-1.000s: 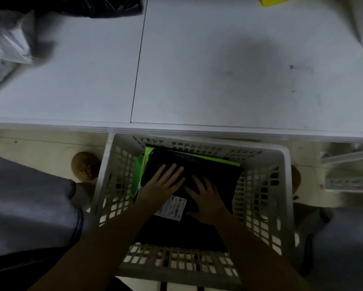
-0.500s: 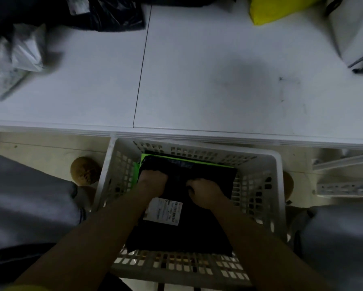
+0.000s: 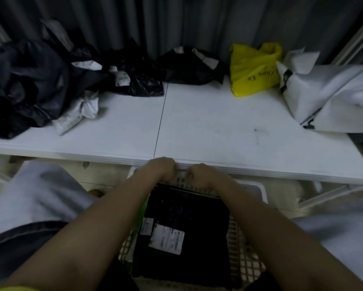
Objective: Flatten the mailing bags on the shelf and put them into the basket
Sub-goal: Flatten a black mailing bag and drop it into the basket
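A flattened black mailing bag (image 3: 189,217) with a white label (image 3: 167,239) lies on top in the white lattice basket (image 3: 246,255); a green bag (image 3: 142,215) peeks out beneath it at the left. My left hand (image 3: 162,168) and my right hand (image 3: 199,173) hover side by side over the basket's far rim, right at the front edge of the white shelf (image 3: 218,127). Both have curled fingers and hold nothing that I can see. Crumpled bags wait at the shelf's back: a black one (image 3: 134,78), another black one (image 3: 187,66) and a yellow one (image 3: 252,70).
A big heap of dark bags (image 3: 23,85) fills the shelf's left end, with a small white bag (image 3: 77,112) in front of it. A large white bag (image 3: 327,95) lies at the right end. My knees flank the basket. A dark curtain hangs behind the shelf.
Both hands have lifted off the black bag in the basket and moved forward to the shelf's edge. The view has tilted up, bringing the bags at the back into sight.
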The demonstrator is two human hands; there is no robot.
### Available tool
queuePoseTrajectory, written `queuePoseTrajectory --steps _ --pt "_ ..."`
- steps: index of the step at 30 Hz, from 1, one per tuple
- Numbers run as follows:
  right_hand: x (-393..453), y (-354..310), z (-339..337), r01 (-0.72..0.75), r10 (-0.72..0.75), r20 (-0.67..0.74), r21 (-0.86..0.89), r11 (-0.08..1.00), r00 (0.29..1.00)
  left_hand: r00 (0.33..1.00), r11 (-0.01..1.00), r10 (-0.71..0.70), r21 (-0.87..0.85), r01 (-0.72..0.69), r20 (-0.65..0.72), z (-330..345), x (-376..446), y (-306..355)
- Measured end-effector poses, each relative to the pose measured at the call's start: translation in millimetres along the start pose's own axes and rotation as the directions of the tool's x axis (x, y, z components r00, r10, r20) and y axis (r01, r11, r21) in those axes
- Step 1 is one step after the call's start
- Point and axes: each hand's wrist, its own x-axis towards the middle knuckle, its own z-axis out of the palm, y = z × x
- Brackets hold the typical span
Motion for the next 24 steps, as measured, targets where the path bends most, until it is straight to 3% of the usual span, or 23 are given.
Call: queuePoseTrajectory --steps 5,10,13,19,21,24 --pt "-15.0 -20.8 -54.8 0.05 -0.042 -0.148 0.048 0.998 0.988 0.993 1.0 -0.023 0.002 0.023 -0.12 -46.9 -11.6 -6.2" --pt "-15.6 -47.6 -98.1 0.084 -0.064 -0.288 0.056 0.995 0.955 0.905 0.995 -0.086 -0.073 0.061 -0.416 -87.4 -22.1 -25.0" --pt "-6.4 -71.3 -119.1 0.118 -0.097 -0.371 0.035 0.992 0.924 0.797 0.978 -0.189 -0.184 0.099 -0.574 -104.2 -27.1 -52.9" --pt "30.0 -119.0 -138.8 0.212 -0.167 -0.454 0.049 0.976 0.875 0.6 0.927 -0.37 -0.329 0.182 -0.71 -113.9 -39.6 -125.8" --pt "48.3 -137.1 -144.7 0.255 -0.18 -0.494 0.088 0.963 0.851 0.493 0.918 -0.393 -0.297 0.264 -0.776 -117.1 -45.7 -149.7" --pt "74.3 -170.3 -155.9 0.315 -0.202 -0.548 0.121 0.941 0.812 0.276 0.894 -0.363 -0.249 0.372 -0.89 -124.7 -54.5 -184.5"
